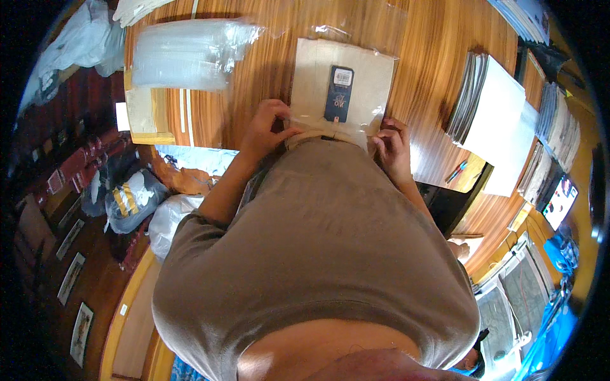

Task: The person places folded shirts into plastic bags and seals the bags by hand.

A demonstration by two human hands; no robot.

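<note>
"Checking hands. Where's the left hand?"

"At the near left corner of the beige packet, fingers curled by its edge. Right hand mirrors it at the near right corner."

"Gripping?"

"Maybe pinching the clear plastic that shows past the packet's far edge and glints near the hands. Fingertips partly hidden, so can't tell whether either pinch is closed."

"Which way does the packet lie?"

"On the wooden table, straight ahead, extending far from both hands. Near end sits right by the brown shirt."

"Long axis?"

"Packet's close to square, hard to call. Dark tag on it is clearer: runs near to far, far end leaning slightly right."

"Nearer hand?"

"Neither, roughly even. They flank the near end; most of the tag lies farther out, between their lines."

"Neighbours?"

"Plastic stack far left, paper stack right. Both well apart from the packet."
</note>
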